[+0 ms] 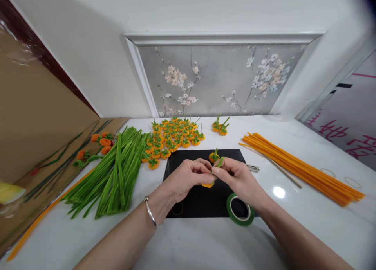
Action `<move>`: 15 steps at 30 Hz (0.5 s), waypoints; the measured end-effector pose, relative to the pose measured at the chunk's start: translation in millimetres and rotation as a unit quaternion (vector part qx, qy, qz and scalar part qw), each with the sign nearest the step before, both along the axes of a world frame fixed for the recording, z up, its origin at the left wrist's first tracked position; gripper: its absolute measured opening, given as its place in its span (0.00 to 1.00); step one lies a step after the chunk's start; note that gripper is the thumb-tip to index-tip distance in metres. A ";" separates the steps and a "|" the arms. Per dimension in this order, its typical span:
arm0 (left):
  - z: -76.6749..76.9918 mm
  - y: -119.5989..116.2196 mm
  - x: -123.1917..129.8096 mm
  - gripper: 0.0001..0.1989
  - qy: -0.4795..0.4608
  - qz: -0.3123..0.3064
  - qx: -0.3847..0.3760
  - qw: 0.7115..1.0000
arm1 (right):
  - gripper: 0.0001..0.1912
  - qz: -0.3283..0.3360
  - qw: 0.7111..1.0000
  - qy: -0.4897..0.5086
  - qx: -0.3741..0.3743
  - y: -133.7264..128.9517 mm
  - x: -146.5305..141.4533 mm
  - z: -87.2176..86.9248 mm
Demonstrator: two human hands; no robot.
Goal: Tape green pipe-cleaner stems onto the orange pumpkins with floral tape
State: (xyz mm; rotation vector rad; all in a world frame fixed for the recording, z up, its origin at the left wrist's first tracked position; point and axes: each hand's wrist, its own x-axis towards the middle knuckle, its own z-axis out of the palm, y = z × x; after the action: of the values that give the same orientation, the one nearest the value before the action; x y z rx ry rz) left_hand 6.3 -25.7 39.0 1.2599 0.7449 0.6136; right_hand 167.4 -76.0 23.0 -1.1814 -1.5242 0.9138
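Note:
Over the black mat (188, 203), my left hand (189, 178) is closed on a small orange pipe-cleaner flower (208, 185), mostly hidden by the fingers. My right hand (236, 178) pinches a green pipe-cleaner piece (219, 161) that rises from between both hands. Just behind my fingertips another orange flower with a green top (214, 156) rests on the mat. A roll of green tape (240, 209) lies by the mat's front edge, below my right hand. Metal scissors or a clip (253, 168) show partly beside my right hand.
Left of the mat lies a heap of green pipe cleaners (117, 180). Many finished orange flowers (176, 135) cluster behind it, with two or so more (222, 129) farther right. Orange pipe cleaners (299, 166) lie at right. Orange blooms (105, 142) rest on cardboard at left.

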 end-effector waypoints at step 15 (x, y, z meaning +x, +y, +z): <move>-7.1 11.4 -11.5 0.11 -0.067 -0.141 -0.175 0.972 | 0.13 0.054 0.996 0.069 -0.028 -1.7 5.7 8.7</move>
State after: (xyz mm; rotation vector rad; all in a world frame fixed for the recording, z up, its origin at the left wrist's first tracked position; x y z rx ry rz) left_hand -5.2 -14.2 31.9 0.9635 0.5216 0.3129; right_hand 173.2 -77.7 31.7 -1.0614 -1.4708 1.0941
